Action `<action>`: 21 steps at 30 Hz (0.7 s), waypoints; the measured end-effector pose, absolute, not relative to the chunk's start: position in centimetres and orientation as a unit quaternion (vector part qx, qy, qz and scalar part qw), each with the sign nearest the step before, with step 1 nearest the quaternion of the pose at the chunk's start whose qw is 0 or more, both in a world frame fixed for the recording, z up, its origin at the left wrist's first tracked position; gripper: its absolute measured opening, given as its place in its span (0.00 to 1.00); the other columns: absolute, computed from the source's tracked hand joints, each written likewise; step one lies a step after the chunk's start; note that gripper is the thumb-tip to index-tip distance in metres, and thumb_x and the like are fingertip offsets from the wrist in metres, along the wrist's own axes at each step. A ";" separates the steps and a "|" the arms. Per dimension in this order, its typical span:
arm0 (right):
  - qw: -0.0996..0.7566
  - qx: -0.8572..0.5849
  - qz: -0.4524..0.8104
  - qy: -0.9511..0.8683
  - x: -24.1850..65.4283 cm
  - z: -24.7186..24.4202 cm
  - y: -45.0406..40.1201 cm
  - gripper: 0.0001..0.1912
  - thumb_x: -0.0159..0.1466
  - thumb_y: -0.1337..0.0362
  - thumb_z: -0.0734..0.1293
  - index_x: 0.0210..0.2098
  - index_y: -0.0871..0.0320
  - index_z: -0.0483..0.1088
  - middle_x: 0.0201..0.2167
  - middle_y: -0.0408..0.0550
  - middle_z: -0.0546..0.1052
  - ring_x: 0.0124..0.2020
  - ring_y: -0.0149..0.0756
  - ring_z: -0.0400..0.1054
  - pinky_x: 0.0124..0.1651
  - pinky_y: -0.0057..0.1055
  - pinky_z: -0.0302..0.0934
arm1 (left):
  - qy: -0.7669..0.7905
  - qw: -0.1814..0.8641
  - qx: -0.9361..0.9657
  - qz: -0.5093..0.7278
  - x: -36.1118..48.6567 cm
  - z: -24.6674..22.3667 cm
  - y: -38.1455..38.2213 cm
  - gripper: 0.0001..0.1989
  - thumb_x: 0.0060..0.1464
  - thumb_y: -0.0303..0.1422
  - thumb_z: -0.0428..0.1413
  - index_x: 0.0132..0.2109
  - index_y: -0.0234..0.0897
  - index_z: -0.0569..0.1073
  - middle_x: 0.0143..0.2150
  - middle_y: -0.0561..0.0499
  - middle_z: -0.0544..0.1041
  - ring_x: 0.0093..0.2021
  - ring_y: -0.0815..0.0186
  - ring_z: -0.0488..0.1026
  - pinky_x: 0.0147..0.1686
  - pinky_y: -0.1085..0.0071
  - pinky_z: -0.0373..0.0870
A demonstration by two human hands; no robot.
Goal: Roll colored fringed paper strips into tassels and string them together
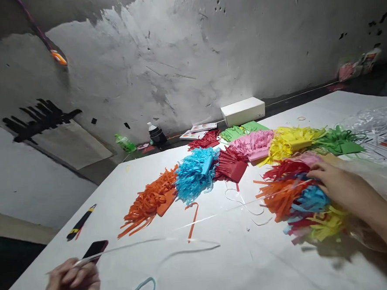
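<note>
At the lower left, my left hand [72, 283] is closed on a thin whitish string [121, 246], which stretches blurred across the table towards the right. My right hand [333, 180] grips a bundle of fringed paper [281, 194] in red, orange, blue, yellow and pink; its fingertips are partly hidden among the strips. The string's far end meets the bundle near these fingers. Behind lie more fringed paper pieces: orange [151, 199], light blue [195, 173], dark red [230, 164], pink [252, 145], yellow [293, 142] and green [339, 140].
A phone [96, 248] lies beside my left hand, with a box cutter [81, 222] farther left. A white box [243, 111], a dark bottle [156, 134] and a green bottle [125, 143] stand along the wall. Clear plastic [372, 121] is heaped at the right.
</note>
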State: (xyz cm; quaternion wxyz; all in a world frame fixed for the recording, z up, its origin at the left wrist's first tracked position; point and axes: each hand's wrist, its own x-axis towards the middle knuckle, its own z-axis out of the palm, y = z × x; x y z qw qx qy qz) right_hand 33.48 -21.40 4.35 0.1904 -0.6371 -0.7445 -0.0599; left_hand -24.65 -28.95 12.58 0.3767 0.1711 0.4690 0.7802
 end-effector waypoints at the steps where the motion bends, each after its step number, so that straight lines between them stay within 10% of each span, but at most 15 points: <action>1: 0.196 -0.638 -0.077 -0.741 32.5 4.5 -21.6 0.19 0.58 0.75 0.60 0.43 0.61 0.80 0.53 0.68 0.75 0.48 0.62 0.74 0.43 0.52 0.69 | 0.432 0.384 0.178 0.796 -23.4 12.4 -28.9 0.15 0.62 0.18 0.49 0.29 0.37 0.66 0.20 0.60 0.67 0.16 0.78 0.61 0.16 0.87 0.68; 5: 0.226 -0.532 -0.041 -0.815 23.1 5.6 -23.5 0.29 0.61 0.74 0.62 0.59 0.47 0.72 0.63 0.52 0.71 0.61 0.52 0.66 0.60 0.54 0.61 | 0.419 0.439 0.238 0.758 -16.3 11.6 -29.0 0.15 0.42 0.27 0.72 0.31 0.35 0.71 0.24 0.57 0.70 0.21 0.75 0.66 0.16 0.85 0.68; 10: 0.264 -0.286 0.437 -0.811 10.2 5.9 -24.8 0.39 0.62 0.60 0.73 0.69 0.57 0.60 0.69 0.58 0.64 0.71 0.51 0.52 0.73 0.54 0.40 | 0.380 0.512 0.344 0.689 -11.2 11.5 -29.8 0.16 0.51 0.38 0.71 0.36 0.39 0.71 0.24 0.57 0.72 0.21 0.74 0.67 0.18 0.83 0.66; 15: 0.229 -0.235 0.556 -0.764 5.5 4.4 -25.1 0.16 0.63 0.59 0.70 0.49 0.57 0.77 0.35 0.46 0.80 0.36 0.36 0.75 0.43 0.32 0.69 | 0.377 0.512 0.360 0.683 -12.2 11.1 -30.6 0.15 0.56 0.39 0.68 0.37 0.39 0.69 0.26 0.56 0.75 0.20 0.74 0.67 0.19 0.82 0.66; 21: 0.187 -0.234 0.611 -0.733 6.3 4.7 -25.8 0.15 0.70 0.55 0.63 0.35 0.58 0.74 0.23 0.38 0.67 0.25 0.27 0.59 0.27 0.23 0.54 | 0.441 0.460 0.312 0.705 -15.4 9.7 -30.8 0.20 0.52 0.40 0.70 0.38 0.39 0.67 0.28 0.55 0.76 0.20 0.74 0.68 0.19 0.81 0.64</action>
